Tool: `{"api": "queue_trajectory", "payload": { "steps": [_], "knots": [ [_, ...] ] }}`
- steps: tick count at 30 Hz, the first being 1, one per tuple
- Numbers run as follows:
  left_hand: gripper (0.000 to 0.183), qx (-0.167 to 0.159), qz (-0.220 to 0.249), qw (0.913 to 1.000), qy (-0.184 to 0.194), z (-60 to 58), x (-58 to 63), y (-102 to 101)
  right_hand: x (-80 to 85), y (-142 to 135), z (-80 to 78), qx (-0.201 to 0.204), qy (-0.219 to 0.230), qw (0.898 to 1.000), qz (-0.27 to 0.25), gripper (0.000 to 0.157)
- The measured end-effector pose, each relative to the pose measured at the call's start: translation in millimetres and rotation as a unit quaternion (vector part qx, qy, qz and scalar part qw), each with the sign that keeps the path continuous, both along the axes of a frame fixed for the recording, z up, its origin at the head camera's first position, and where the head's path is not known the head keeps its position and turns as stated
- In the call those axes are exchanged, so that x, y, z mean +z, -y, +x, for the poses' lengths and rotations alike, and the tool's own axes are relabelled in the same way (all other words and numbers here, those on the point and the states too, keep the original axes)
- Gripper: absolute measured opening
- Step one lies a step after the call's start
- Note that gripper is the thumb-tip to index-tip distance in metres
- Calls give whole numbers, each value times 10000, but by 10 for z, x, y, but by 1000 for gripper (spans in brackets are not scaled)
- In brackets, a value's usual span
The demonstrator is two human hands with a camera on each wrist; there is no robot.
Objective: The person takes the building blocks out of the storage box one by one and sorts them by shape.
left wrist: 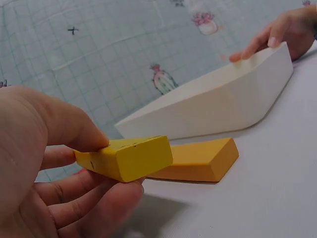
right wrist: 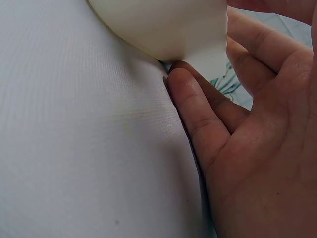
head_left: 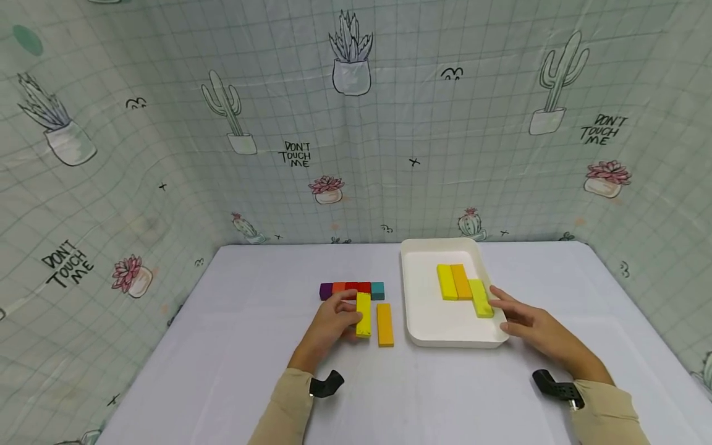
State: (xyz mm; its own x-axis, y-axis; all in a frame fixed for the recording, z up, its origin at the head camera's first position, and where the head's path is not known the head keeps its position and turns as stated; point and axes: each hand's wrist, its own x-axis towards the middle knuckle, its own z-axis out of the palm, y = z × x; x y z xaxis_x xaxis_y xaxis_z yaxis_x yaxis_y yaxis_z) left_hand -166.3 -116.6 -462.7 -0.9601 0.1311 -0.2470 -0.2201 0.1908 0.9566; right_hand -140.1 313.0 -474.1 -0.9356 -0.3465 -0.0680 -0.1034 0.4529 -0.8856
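My left hand pinches a yellow block between thumb and fingers. In the left wrist view, this yellow block is raised, its end face toward the camera. An orange-yellow block lies just right of it on the table. The white tray stands farther right, holding two yellow blocks and an orange-yellow block. At the tray's right side, my right hand rests with extended fingers at the rim. The right wrist view shows fingertips low against the tray's corner.
Behind the left hand, a row of small blocks runs along the table: purple, orange, red and teal. A patterned curtain closes off the back and sides of the white table.
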Motion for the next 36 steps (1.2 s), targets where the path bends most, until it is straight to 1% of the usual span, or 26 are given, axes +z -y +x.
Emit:
{"api": "queue_trajectory", "payload": {
  "steps": [4, 7, 10, 18, 23, 27, 31, 36],
  "knots": [
    [53, 25, -453, 9990, 31, -3, -39, -40, 5, 2, -5, -6, 42, 10000, 12, 53],
    [54, -31, -748, 9972, -81, 5, -72, -61, 0, 5, -13, -31, 83, 9999, 72, 53],
    [54, -116, -949, 9952, -189, 13, -94, -78, -6, 6, -21, -69, 89, 9999, 130, 54],
    [53, -226, -1172, 9926, -218, 61, -108, -109, -46, -7, 0, -99, 204, 9997, 113, 55],
    [50, -305, -1262, 9905, -455, 67, -101, -123, -20, -17, -8, -147, 123, 9995, 262, 55],
    [48, -367, -1381, 9872, -704, 62, -89, -122, 4, -17, -36, -183, 117, 9993, 305, 55],
    [48, -441, -1544, 9843, -733, 58, -84, -119, 8, -16, -37, -177, 165, 9993, 270, 56],
    [48, -589, -1842, 9782, -762, 64, -78, -119, 13, -13, -21, -122, 133, 9993, 312, 56]
  ]
}}
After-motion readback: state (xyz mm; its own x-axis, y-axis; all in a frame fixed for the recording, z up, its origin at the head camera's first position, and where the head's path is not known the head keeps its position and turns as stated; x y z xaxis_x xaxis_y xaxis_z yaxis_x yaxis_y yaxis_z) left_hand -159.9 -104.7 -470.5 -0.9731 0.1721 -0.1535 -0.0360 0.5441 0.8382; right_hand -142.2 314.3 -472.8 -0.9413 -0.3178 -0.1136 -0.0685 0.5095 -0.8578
